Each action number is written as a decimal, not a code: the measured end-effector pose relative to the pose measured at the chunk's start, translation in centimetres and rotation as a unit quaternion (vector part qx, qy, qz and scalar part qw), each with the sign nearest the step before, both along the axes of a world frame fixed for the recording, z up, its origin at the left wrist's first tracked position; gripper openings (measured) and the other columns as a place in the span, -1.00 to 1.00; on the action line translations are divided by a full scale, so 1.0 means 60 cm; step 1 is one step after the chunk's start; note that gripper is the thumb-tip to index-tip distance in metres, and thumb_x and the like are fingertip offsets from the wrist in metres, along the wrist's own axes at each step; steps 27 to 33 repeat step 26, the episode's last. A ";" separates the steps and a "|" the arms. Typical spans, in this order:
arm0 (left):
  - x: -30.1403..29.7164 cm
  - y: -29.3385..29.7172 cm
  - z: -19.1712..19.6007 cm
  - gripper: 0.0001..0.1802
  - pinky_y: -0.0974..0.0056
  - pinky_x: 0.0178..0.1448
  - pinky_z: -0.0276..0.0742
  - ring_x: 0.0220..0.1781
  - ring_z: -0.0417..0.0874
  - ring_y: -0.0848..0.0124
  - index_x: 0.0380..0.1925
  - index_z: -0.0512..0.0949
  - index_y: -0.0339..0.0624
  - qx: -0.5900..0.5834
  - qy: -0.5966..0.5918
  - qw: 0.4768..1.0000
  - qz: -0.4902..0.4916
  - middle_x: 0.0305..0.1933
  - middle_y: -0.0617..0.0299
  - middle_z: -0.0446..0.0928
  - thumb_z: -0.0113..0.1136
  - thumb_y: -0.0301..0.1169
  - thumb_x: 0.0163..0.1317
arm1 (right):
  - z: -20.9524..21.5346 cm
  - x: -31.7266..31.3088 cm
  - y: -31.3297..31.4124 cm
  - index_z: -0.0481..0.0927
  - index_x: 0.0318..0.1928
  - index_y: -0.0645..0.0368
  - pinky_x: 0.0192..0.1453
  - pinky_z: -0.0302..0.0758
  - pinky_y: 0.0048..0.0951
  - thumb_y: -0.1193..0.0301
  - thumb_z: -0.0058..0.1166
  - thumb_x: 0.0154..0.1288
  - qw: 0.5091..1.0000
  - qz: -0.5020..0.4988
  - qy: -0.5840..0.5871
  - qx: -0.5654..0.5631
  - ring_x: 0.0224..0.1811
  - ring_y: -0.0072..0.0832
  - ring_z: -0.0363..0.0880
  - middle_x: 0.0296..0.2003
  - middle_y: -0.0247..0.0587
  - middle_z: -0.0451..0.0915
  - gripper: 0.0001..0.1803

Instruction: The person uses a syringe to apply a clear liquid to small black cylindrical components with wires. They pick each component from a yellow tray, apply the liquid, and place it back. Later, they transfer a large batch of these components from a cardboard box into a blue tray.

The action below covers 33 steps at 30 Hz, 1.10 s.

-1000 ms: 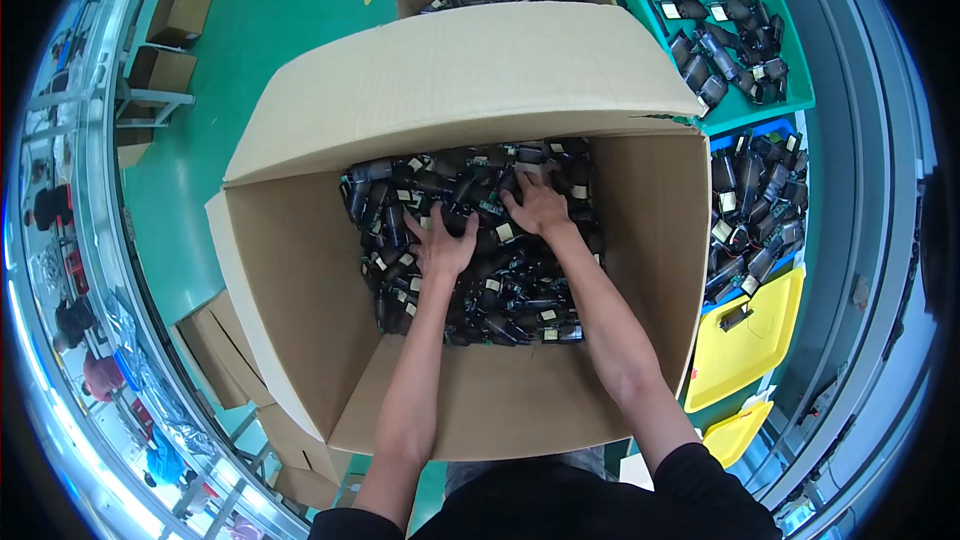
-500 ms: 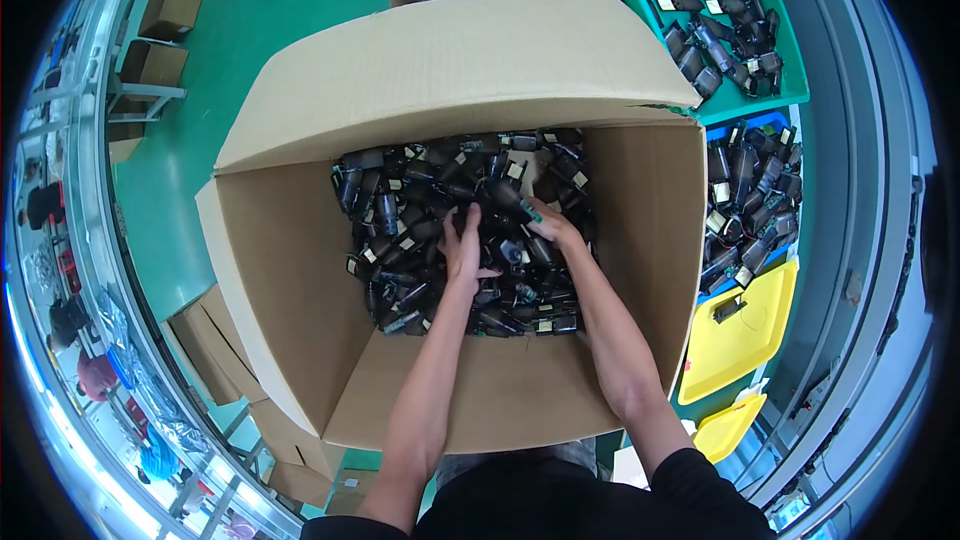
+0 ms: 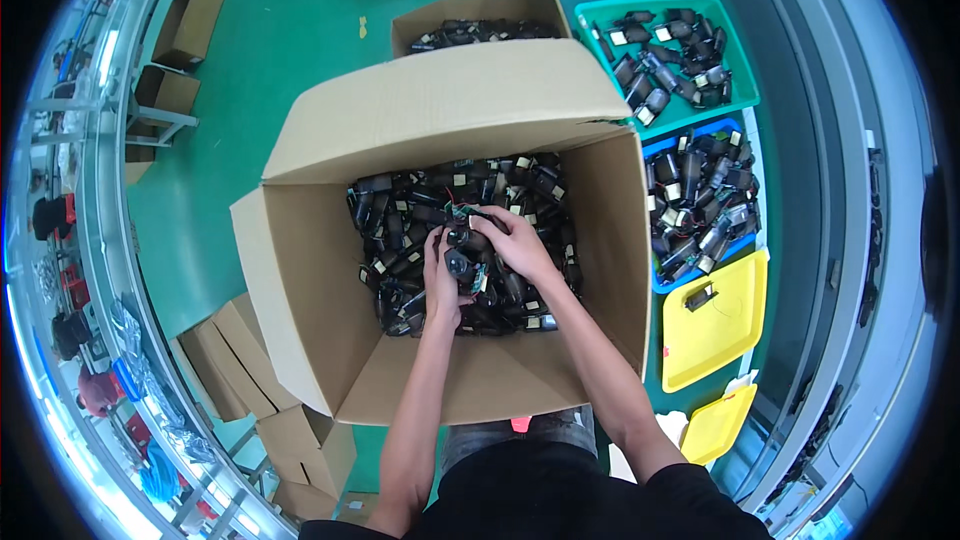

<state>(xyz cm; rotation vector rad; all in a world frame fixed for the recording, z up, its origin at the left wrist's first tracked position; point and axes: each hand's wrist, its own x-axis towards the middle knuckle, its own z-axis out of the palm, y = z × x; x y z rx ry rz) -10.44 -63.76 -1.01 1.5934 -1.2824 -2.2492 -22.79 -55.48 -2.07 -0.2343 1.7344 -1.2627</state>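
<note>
A large open cardboard box stands in front of me, with many small black electronic units heaped inside, some with pale labels. Both hands are down over the heap. My left hand is closed round a black unit with a rounded glossy end and a bit of green circuit board beside it. My right hand curls over the top of another black unit with a green board and thin red wires. Its fingertips are partly hidden, and the units' exact kind cannot be made out.
To the right stand a green tray and a blue tray, both full of black units. Nearer lie a yellow tray with one unit and another yellow tray. A second cardboard box is beyond; folded cartons lie left.
My hands have come closer together and lifted units from the heap, now held between them. The view has shifted, so the box and trays sit further left.
</note>
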 end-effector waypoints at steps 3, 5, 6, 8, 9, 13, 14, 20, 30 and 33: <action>0.000 -0.008 0.073 -0.45 0.21 -0.24 0.59 0.02 0.55 0.31 0.27 0.23 0.12 -0.026 0.080 0.996 -0.002 0.10 0.13 0.45 -0.09 0.04 0.36 | 0.076 -0.001 -0.003 0.52 0.11 0.26 0.03 0.44 -0.57 0.27 0.09 0.33 0.998 -0.031 -0.010 -0.058 -0.10 -0.63 0.53 -0.14 -0.22 0.64 -0.58; -0.013 -0.014 0.158 -0.51 0.26 -0.18 0.60 -0.01 0.57 0.35 0.26 0.25 0.07 -0.001 0.083 0.996 0.018 0.09 0.15 0.45 -0.12 -0.05 0.40 | 0.147 -0.006 -0.011 0.53 0.09 0.25 -0.05 0.46 -0.60 0.26 0.11 0.32 0.995 -0.046 0.018 -0.087 -0.18 -0.68 0.53 -0.22 -0.26 0.65 -0.58; -0.017 -0.020 0.160 -0.56 0.30 -0.20 0.62 -0.05 0.59 0.40 0.24 0.26 0.03 -0.038 0.123 0.991 0.027 0.07 0.18 0.46 -0.17 -0.12 0.42 | 0.189 -0.015 -0.014 0.55 0.07 0.23 -0.12 0.46 -0.60 0.24 0.11 0.31 0.996 -0.038 0.044 -0.063 -0.24 -0.69 0.53 -0.28 -0.27 0.65 -0.58; -0.049 -0.025 0.247 -0.58 0.32 -0.30 0.63 -0.10 0.62 0.41 0.23 0.27 0.03 -0.017 0.106 0.994 0.010 0.04 0.19 0.48 -0.19 -0.17 0.43 | 0.276 -0.039 -0.010 0.58 0.03 0.19 -0.27 0.43 -0.59 0.16 0.13 0.28 0.994 -0.043 0.103 -0.021 -0.38 -0.69 0.50 -0.44 -0.29 0.62 -0.57; -0.065 -0.028 0.284 -0.58 0.32 -0.33 0.62 -0.12 0.63 0.41 0.23 0.27 0.05 -0.006 0.084 0.996 -0.012 0.04 0.19 0.48 -0.20 -0.16 0.42 | 0.293 -0.054 -0.009 0.59 0.02 0.19 -0.26 0.44 -0.59 0.14 0.12 0.27 0.991 -0.058 0.109 -0.054 -0.37 -0.67 0.51 -0.42 -0.27 0.63 -0.56; -0.154 -0.029 0.379 -0.45 0.25 -0.36 0.61 -0.07 0.62 0.36 0.30 0.20 0.17 -0.049 0.038 0.993 -0.097 0.15 0.15 0.41 -0.18 0.03 0.35 | 0.379 -0.136 0.010 0.58 -0.01 0.31 -0.08 0.44 -0.58 0.25 0.12 0.29 0.980 -0.116 0.092 -0.135 -0.22 -0.66 0.53 -0.28 -0.22 0.65 -0.60; -0.185 -0.020 0.401 -0.45 0.21 -0.34 0.58 -0.01 0.59 0.33 0.31 0.19 0.22 -0.058 0.082 0.987 -0.121 0.18 0.18 0.38 -0.20 0.05 0.35 | 0.387 -0.161 0.018 0.58 -0.01 0.31 -0.06 0.43 -0.58 0.26 0.12 0.29 0.972 -0.138 0.100 -0.163 -0.20 -0.66 0.53 -0.25 -0.23 0.65 -0.61; -0.440 0.024 0.410 -0.50 -0.08 -0.24 0.60 0.16 0.47 0.20 0.24 0.23 0.22 -0.059 0.089 0.959 -0.263 0.23 0.15 0.33 -0.24 0.06 0.37 | 0.400 -0.372 0.110 0.65 -0.12 0.26 -0.22 0.44 -0.55 0.14 0.15 0.22 0.934 -0.257 0.167 -0.180 -0.36 -0.63 0.51 -0.37 -0.28 0.65 -0.57; -0.677 0.095 0.248 -0.32 -0.41 -0.11 0.52 0.41 0.13 -0.02 0.28 0.15 0.17 0.075 0.102 0.914 -0.386 0.37 0.14 0.14 -0.09 0.18 0.24 | 0.250 -0.559 0.213 0.67 -0.07 0.15 -0.11 0.49 -0.46 0.05 0.11 0.21 0.941 -0.335 0.018 -0.044 -0.28 -0.49 0.60 -0.31 -0.24 0.67 -0.54; -0.677 0.095 0.248 -0.32 -0.41 -0.11 0.52 0.41 0.13 -0.02 0.28 0.15 0.17 0.075 0.102 0.914 -0.386 0.37 0.14 0.14 -0.09 0.18 0.24 | 0.250 -0.559 0.213 0.67 -0.07 0.15 -0.11 0.49 -0.46 0.05 0.11 0.21 0.941 -0.335 0.018 -0.044 -0.28 -0.49 0.60 -0.31 -0.24 0.67 -0.54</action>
